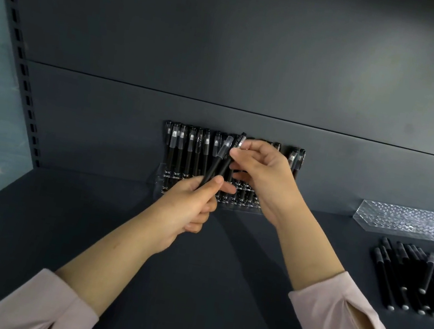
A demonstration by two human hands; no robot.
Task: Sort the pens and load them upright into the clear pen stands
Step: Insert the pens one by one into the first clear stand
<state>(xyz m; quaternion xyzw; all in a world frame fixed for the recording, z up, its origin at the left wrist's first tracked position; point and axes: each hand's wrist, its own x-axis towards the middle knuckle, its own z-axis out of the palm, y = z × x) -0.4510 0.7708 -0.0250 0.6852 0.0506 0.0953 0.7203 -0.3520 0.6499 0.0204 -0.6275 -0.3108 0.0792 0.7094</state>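
A clear pen stand stands at the back of the dark shelf, with several black pens upright in it. My left hand grips the lower ends of two black pens that slant up to the right in front of the stand. My right hand pinches the cap end of one of these pens between thumb and fingers. A second clear pen stand sits at the far right with no pens showing in it. Part of the first stand is hidden behind my hands.
A heap of several loose black pens lies on the shelf at the right, in front of the second stand. A slotted upright and a bluish panel bound the left side. The grey back wall rises behind the stands.
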